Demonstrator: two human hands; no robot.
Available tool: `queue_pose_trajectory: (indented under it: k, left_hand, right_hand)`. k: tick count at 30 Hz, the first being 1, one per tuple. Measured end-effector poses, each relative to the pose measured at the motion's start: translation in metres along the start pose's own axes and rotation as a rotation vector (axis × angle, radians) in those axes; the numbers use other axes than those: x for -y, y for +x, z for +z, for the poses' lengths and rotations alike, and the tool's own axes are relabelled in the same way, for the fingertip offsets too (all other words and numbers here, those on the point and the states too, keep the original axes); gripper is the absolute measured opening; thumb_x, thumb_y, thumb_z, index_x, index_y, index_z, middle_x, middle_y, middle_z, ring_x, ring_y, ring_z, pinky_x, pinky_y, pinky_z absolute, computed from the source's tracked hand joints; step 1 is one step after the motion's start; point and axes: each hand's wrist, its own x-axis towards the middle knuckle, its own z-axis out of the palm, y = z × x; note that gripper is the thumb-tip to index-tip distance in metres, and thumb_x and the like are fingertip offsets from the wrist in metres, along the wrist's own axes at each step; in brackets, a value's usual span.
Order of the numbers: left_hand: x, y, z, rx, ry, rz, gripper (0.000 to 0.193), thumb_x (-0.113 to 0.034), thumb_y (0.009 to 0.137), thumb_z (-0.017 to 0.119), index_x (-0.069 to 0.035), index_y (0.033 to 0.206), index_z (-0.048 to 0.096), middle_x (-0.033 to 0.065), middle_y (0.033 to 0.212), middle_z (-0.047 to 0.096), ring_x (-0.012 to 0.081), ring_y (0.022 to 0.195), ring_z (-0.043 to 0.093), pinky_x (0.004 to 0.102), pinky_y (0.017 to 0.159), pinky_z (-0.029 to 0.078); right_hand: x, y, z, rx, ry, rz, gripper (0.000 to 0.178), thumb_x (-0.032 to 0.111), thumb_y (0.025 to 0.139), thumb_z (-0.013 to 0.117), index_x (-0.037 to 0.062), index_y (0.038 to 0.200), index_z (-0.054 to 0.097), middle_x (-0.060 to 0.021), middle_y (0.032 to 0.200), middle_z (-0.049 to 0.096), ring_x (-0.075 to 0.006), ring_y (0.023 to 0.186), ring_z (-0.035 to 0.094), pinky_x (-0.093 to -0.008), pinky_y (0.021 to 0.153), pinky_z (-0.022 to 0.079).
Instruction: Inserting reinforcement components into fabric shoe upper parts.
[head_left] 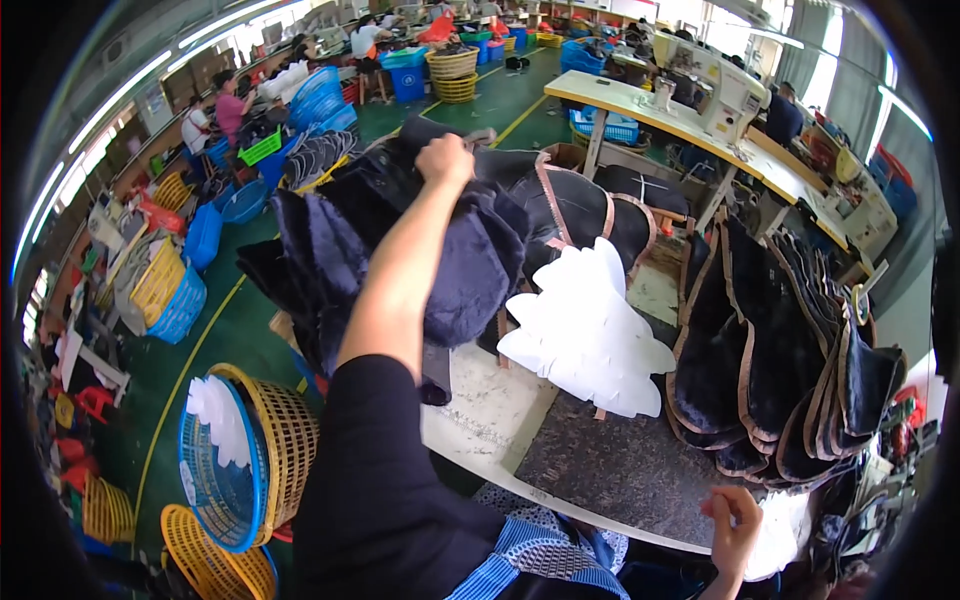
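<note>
My left hand [447, 160] reaches far over the table, its fingers closed on the upper end of a dark, furry cut piece [430, 135]. That piece belongs to a heap of dark navy plush pieces [470, 270] draped over the table's left side. My right hand [735, 515] is low at the table's near edge, fingers curled in with nothing visible in them. A stack of white leaf-shaped pieces [590, 330] lies mid-table. Right of it is a row of black furry pieces with tan edging [760, 350]. More edged black pieces [575, 205] lie behind the white stack.
The worktable [490, 400] has a dark, worn mat [600, 465] near me. Yellow and blue plastic baskets [285, 440] stand on the floor to the left. A sewing machine [735, 100] sits on the table beyond. Other people [232, 105] work farther back among baskets.
</note>
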Motion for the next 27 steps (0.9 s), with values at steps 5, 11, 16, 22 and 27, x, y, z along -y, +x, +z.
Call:
queue_pose_trajectory:
  k: [5,11,16,22,27]
  left_hand:
    - [-0.007,0.005,-0.053,-0.589,-0.873,0.413,0.029,-0.028,0.102,0.061,0.000,0.099,0.067,0.0284,0.087,0.068,0.0504,0.087,0.065,0.0509,0.073,0.051]
    - [-0.097,-0.133,-0.160,-0.385,-0.857,0.913,0.010,-0.004,0.102,0.058,0.002,0.102,0.065,0.0106,0.086,0.071,0.0124,0.081,0.067,0.0294,0.073,0.052]
    - [-0.085,-0.363,-0.109,0.055,-0.547,1.532,0.042,-0.013,0.090,0.060,0.006,0.127,0.067,0.0244,0.130,0.069,0.0301,0.106,0.074,0.0385,0.083,0.061]
    - [-0.047,-0.458,-0.070,0.611,-0.461,1.578,0.069,-0.055,0.087,0.070,0.004,0.123,0.067,0.0208,0.138,0.061,0.0313,0.118,0.060,0.0360,0.078,0.055]
    - [-0.096,-0.446,-0.066,0.808,-0.326,1.739,0.042,-0.037,0.086,0.077,0.002,0.097,0.067,0.0129,0.102,0.061,0.0247,0.095,0.063,0.0359,0.071,0.057]
  right_hand:
    - [-0.036,-0.009,-0.022,-0.174,0.067,0.159,0.017,0.014,0.104,0.061,0.0007,0.102,0.071,-0.0048,0.071,0.066,-0.0099,0.063,0.064,-0.0216,0.059,0.049]
    - [0.008,0.043,0.058,0.244,0.614,-0.016,0.083,0.069,0.099,0.050,0.0071,0.154,0.044,-0.0171,0.145,0.058,-0.0291,0.131,0.060,-0.0414,0.103,0.052]
    - [-0.048,0.005,0.050,0.092,1.590,0.281,0.088,0.071,0.100,0.044,0.0090,0.161,0.031,-0.0161,0.163,0.039,-0.0425,0.145,0.042,-0.0542,0.119,0.036]
    - [-0.094,-0.072,-0.041,-0.160,1.095,0.409,0.082,0.070,0.104,0.033,0.0044,0.149,0.052,-0.0205,0.143,0.061,-0.0307,0.128,0.062,-0.0394,0.106,0.050]
    - [-0.059,-0.053,-0.055,-0.056,0.126,0.433,0.054,0.046,0.104,0.055,-0.0021,0.120,0.072,-0.0166,0.114,0.075,-0.0242,0.106,0.071,-0.0358,0.092,0.053]
